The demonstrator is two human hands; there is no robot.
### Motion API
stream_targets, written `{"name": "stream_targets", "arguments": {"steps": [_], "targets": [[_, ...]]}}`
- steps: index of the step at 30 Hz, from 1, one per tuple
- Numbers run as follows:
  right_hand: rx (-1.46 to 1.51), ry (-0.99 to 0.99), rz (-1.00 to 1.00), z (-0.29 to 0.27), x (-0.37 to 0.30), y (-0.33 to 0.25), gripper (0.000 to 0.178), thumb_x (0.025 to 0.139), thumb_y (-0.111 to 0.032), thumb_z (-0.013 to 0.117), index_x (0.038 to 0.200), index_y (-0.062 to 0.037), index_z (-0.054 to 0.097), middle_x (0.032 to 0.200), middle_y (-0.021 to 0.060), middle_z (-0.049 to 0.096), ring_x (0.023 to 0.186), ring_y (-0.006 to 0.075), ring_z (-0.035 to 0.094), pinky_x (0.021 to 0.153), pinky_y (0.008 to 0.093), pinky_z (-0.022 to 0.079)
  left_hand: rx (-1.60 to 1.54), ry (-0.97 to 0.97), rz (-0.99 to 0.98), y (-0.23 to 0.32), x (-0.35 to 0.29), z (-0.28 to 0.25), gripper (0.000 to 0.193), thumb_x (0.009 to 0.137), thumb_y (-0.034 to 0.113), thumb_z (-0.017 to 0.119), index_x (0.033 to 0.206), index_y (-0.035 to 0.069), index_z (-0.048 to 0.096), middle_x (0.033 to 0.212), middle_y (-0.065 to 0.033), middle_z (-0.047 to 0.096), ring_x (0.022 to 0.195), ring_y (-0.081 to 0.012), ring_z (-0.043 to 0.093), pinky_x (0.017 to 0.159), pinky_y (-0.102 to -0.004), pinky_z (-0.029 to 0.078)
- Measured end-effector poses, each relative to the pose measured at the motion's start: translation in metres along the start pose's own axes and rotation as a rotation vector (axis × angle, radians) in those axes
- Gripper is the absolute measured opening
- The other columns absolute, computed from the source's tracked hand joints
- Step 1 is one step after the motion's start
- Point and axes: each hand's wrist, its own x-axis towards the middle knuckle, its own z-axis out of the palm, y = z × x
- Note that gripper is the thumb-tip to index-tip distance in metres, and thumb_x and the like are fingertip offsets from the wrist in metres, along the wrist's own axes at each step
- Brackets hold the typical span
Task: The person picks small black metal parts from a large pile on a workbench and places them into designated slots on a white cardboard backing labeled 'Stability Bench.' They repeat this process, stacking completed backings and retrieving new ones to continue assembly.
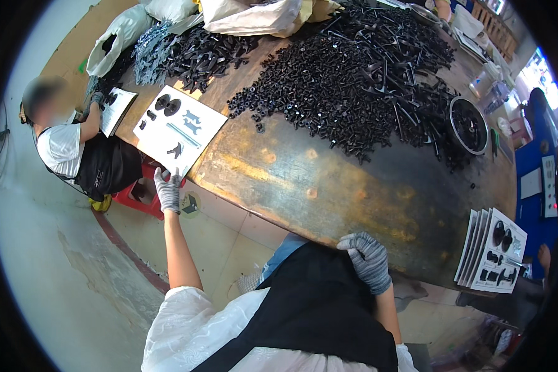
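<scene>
My left hand, in a grey knit glove, reaches to the near edge of a white card on the table's left side. Its fingers are spread and touch that edge. On the card are two black round discs, small black parts, two grey open-ended wrench shapes, a long rod and a black hooked piece. At the table's front edge my right hand, gloved alike, is closed with its fingers curled under. Whatever it holds, if anything, is hidden.
A big heap of black bolts and metal parts covers the table's far side. A round metal-rimmed bowl stands at right. Several upright cards stand at the right front. A co-worker handles another card at far left, beside a red stool.
</scene>
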Motion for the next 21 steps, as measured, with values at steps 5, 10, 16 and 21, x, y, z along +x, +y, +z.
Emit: {"name": "stream_targets", "arguments": {"steps": [5, 10, 16, 21], "targets": [[0.028, -0.120, -0.026, 0.015, 0.013, 0.001, 0.016, 0.090, -0.009, 0.058, 0.096, -0.0102, 0.073, 0.099, 0.0075, 0.072, 0.095, 0.0265, 0.068, 0.087, 0.0352, 0.053, -0.550, -0.227, -0.433, 0.006, 0.010, -0.006, 0.063, 0.089, -0.003, 0.065, 0.144, 0.005, 0.037, 0.106, -0.0105, 0.066, 0.081, -0.0147, 0.064, 0.063, -0.0254, 0.054], [0.009, -0.308, -0.198, 0.047, 0.035, -0.012, 0.018, 0.092, -0.017, 0.057, 0.103, -0.0146, 0.071, 0.103, 0.0053, 0.071, 0.099, 0.0279, 0.066, 0.090, 0.0365, 0.052, -0.605, -0.217, -0.344, 0.015, -0.027, -0.005, 0.061, 0.089, -0.009, 0.058, 0.145, 0.005, 0.039, 0.100, -0.0072, 0.066, 0.077, -0.0105, 0.062, 0.061, -0.0227, 0.050], [0.143, -0.633, -0.020, 0.110, 0.048, -0.021, 0.034, 0.098, -0.026, 0.056, 0.127, -0.0080, 0.058, 0.115, 0.0092, 0.067, 0.099, 0.0259, 0.066, 0.089, 0.0355, 0.051, -0.546, -0.277, -0.170, 0.047, -0.140, -0.002, 0.059, 0.088, -0.009, 0.059, 0.143, 0.004, 0.041, 0.118, -0.0075, 0.062, 0.101, -0.0145, 0.061, 0.082, -0.0268, 0.053], [0.706, -0.689, 0.434, 0.174, 0.038, 0.020, 0.051, 0.099, -0.037, 0.059, 0.138, -0.0061, 0.049, 0.117, 0.0081, 0.064, 0.100, 0.0184, 0.064, 0.088, 0.0336, 0.052, -0.543, -0.361, -0.193, 0.091, -0.233, 0.019, 0.062, 0.088, -0.009, 0.061, 0.142, 0.002, 0.035, 0.110, -0.0048, 0.057, 0.095, -0.0124, 0.057, 0.081, -0.0254, 0.050]]}}
